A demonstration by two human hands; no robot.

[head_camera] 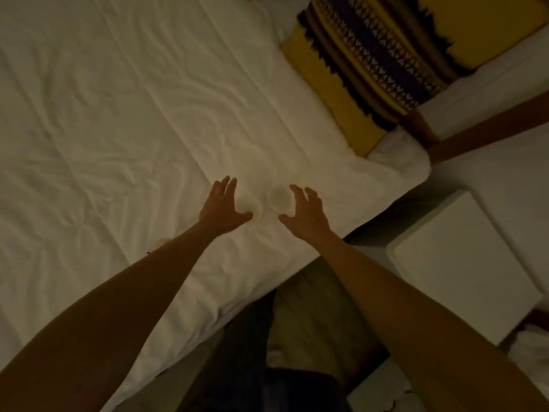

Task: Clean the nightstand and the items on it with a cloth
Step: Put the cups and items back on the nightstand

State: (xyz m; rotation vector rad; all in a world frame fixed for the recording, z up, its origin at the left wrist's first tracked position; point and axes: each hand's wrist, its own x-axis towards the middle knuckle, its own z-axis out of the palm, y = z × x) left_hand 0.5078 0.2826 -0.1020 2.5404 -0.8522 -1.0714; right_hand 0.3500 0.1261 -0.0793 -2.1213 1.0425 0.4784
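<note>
- While both arms reach across the bed, two small pale round items, the left cup (252,207) and the right cup (280,199), sit side by side on the white sheet (118,120) just below the centre of the frame; the dim light leaves it unclear whether they are glasses, cups or lids.
- Judged by their look, they are light, rigid and smooth-walled, likely breakable if glass and prone to tip on soft bedding; a hold around the side wall, thumb opposite fingers, looks safest.
- At the left cup, the left hand (221,208) has its fingers spread, thumb beside the rim, clamped on nothing.
- At the right cup, the right hand (306,214) is likewise splayed, its fingers curved about the cup but not closed on it; contact cannot be made out.
- Off at right centre, a white flat-topped nightstand (463,263) stands beside the bed, well apart from both cups.
- In the upper right, a yellow patterned pillow (365,63) lies at the head of the bed.
- No cloth is visible.
</note>
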